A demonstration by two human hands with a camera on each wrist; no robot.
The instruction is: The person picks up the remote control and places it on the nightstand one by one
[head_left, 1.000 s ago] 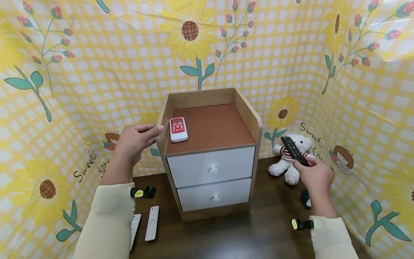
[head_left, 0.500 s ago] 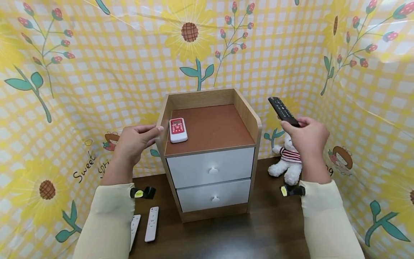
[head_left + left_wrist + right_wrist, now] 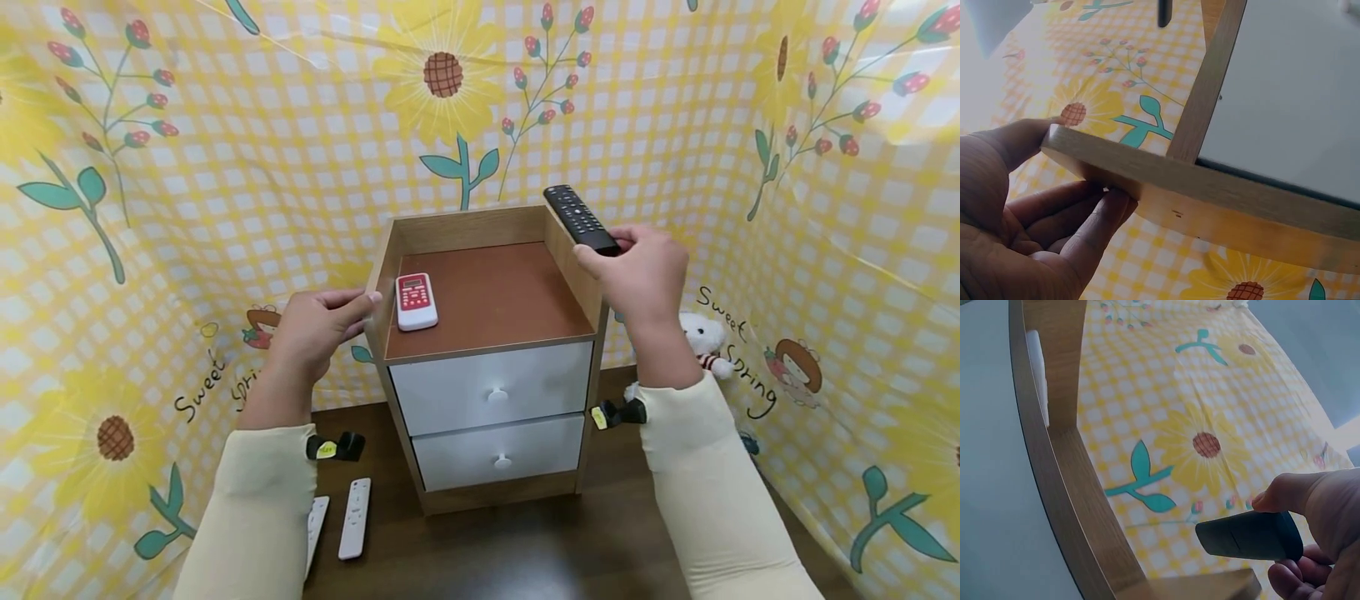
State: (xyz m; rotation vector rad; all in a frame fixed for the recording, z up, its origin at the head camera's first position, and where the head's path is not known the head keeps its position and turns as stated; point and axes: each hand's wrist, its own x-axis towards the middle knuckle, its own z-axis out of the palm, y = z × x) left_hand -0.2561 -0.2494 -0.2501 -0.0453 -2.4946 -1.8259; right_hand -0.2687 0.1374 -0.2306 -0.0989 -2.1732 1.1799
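Observation:
A small wooden nightstand [image 3: 491,375] with two white drawers stands in the middle of the head view. My left hand [image 3: 311,333] pinches the front edge of its left side panel [image 3: 1166,175], thumb on one face and fingers on the other. In my right hand [image 3: 647,275] is a black remote control [image 3: 577,218], held by its near end between thumb and fingers. It is tilted in the air over the nightstand's right side panel, buttons facing up. On the brown top, against the left side, lies a red and white remote control [image 3: 416,304].
Two white remotes lie on the dark floor at the left; one remote [image 3: 355,518] shows whole, the other [image 3: 317,525] is partly behind the left sleeve. A white teddy bear [image 3: 705,333] sits at the right, mostly hidden by my right arm. Checked cloth [image 3: 300,167] surrounds the space.
My right hand has carried the black remote up and left, from in front of the teddy bear to above the nightstand's right side. My left hand stays on the panel.

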